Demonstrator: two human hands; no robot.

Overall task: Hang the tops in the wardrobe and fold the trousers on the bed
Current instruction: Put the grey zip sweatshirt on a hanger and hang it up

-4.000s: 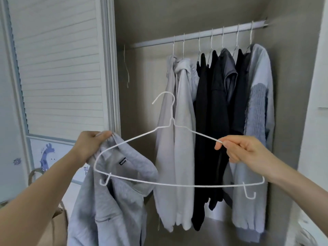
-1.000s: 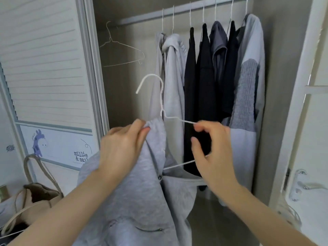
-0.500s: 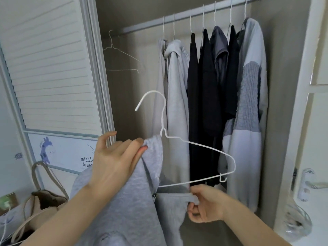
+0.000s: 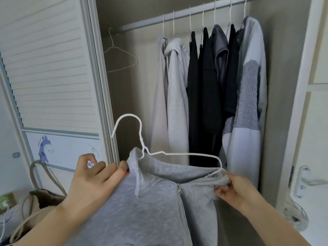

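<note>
**A bedroom at home, in front of an open wardrobe**

The place was a home — a wardrobe (image 4: 177, 86) stood open, its rail (image 4: 186, 14) hung with hoodies and dark tops (image 4: 204, 82) on wire hangers. A slatted sliding door (image 4: 48, 68) carried a cartoon giraffe sticker (image 4: 45, 148), and a canvas bag (image 4: 40, 197) slumped beside it.

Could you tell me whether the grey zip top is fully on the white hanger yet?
Partly on: the hanger's right arm is bare above the grey top's collar, which the right hand pinches.
</note>
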